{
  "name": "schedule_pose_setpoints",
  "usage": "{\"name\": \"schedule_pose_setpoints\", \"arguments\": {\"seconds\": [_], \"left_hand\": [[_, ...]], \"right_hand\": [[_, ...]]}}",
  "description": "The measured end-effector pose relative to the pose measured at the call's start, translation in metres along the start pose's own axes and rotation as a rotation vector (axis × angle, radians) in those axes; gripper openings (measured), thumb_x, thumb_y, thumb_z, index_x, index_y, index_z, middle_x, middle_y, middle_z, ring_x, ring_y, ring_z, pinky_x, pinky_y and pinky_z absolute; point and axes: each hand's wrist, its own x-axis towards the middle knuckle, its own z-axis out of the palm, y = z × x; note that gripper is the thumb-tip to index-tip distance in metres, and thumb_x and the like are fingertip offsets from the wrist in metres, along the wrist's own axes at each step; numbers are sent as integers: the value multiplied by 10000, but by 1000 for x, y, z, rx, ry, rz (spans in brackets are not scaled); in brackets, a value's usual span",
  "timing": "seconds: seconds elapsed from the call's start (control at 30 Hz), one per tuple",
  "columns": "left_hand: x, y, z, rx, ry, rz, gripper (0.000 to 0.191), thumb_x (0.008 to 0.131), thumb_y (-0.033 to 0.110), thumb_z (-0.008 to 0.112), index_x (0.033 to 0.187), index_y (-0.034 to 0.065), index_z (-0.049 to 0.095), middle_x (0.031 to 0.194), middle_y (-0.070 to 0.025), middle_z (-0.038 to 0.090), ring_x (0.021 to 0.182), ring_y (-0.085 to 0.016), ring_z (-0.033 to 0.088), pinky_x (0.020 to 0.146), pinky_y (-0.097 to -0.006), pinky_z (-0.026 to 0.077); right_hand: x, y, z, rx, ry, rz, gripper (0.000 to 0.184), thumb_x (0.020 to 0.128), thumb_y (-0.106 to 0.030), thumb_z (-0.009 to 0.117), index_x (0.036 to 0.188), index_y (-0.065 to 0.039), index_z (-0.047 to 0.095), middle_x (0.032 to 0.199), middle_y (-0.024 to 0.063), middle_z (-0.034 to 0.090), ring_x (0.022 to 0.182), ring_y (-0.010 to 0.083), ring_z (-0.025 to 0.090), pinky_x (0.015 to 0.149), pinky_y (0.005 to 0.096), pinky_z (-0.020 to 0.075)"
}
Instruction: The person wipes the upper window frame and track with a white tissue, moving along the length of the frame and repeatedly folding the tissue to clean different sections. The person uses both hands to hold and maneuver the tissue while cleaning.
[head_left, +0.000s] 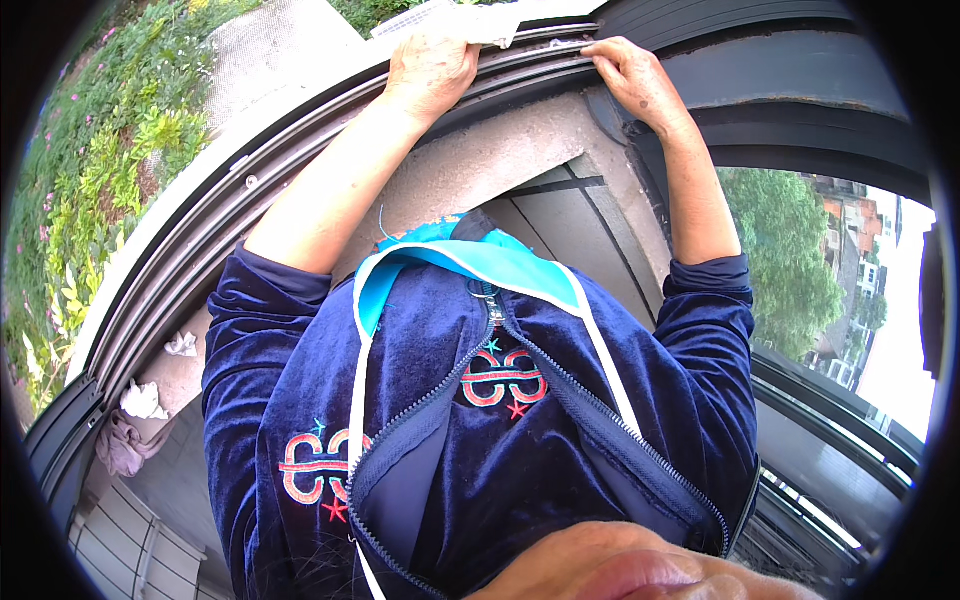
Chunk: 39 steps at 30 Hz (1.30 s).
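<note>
My left hand (431, 75) rests at the outer edge of a dark metal sliding-window track (322, 131), beside a white sheet or cloth (491, 24); its fingers are mostly hidden, so I cannot tell what they grip. My right hand (626, 75) reaches to the right end of the same track, its fingers bent and the fingertips at the grooves. A small whitish wad (562, 43) lies in the track by those fingertips. A turquoise apron (480, 259) with white straps hangs over my dark blue velvet jacket.
Crumpled white tissue (144, 400) and a greyish-pink cloth (127, 444) lie on the inner sill at the lower left. A dark window frame (795, 82) stands at the right. Green plants (161, 135) grow outside. A wire rack (135, 544) is at the lower left.
</note>
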Motion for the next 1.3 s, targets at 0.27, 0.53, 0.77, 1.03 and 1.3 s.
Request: {"name": "schedule_pose_setpoints", "arguments": {"seconds": [0.27,0.53,0.77,1.03,1.3], "left_hand": [[2,7,-13,-81,21,0,156,891,120,624,1012,115,723,900,-138,692,837,-360,697,733,-463,579],[0,1,-2,-58,51,41,146,907,153,623,997,82,714,884,-143,696,844,-354,700,745,-459,577],[0,-2,7,-111,97,66,147,911,162,628,1007,105,724,890,-135,718,829,-340,712,732,-446,581],[-1,2,-3,-74,11,9,161,938,168,625,1054,117,723,923,-127,695,873,-335,699,751,-434,570],[0,2,-4,-54,1,20,149,967,175,631,1080,117,709,933,-118,644,866,-331,675,739,-409,560]], "right_hand": [[8,-10,15,-238,-192,7,274,1029,-266,562,1082,-38,705,1036,171,691,1003,350,671,875,406,538],[3,-19,29,-316,-55,131,325,1045,-308,514,1032,-53,715,1051,161,703,968,357,678,855,448,547],[0,7,18,226,-136,368,348,1045,-346,546,1164,-72,724,968,60,727,696,163,633,679,307,516],[54,-21,-10,604,148,188,451,985,-258,603,1343,16,593,1381,249,579,1110,401,634,952,441,505],[64,14,12,129,295,180,272,894,-198,664,1102,-32,718,947,190,726,919,327,704,817,412,541]]}}
